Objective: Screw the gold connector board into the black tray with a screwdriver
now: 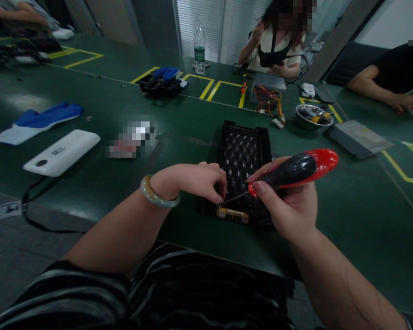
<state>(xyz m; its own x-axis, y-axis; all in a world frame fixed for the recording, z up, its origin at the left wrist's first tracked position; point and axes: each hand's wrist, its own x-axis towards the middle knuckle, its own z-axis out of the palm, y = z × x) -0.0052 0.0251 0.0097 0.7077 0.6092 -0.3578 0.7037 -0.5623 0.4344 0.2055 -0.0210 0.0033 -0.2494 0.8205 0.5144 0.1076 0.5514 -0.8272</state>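
My right hand (294, 206) is wrapped round a screwdriver (292, 172) with a red and black handle. Its thin shaft slants down to the left, and the tip is near the lower left corner of a black plastic tray-like housing (246, 130). At that tip my left hand (204, 183), with a pale bangle on the wrist, has its fingers curled together; whatever they pinch is hidden. Just below, a small brown circuit board (232, 215) lies along the near edge of the housing. Rows of shiny bumps cover the inside of the housing.
Left lie a white device with a strap (62, 153) and a blue and white glove (41, 121). Further off are a black tray (160, 87) and a bottle (199, 52). Right are a metal box with wires (268, 89), a steel bowl (313, 121) and a grey panel (359, 137). Other people sit around.
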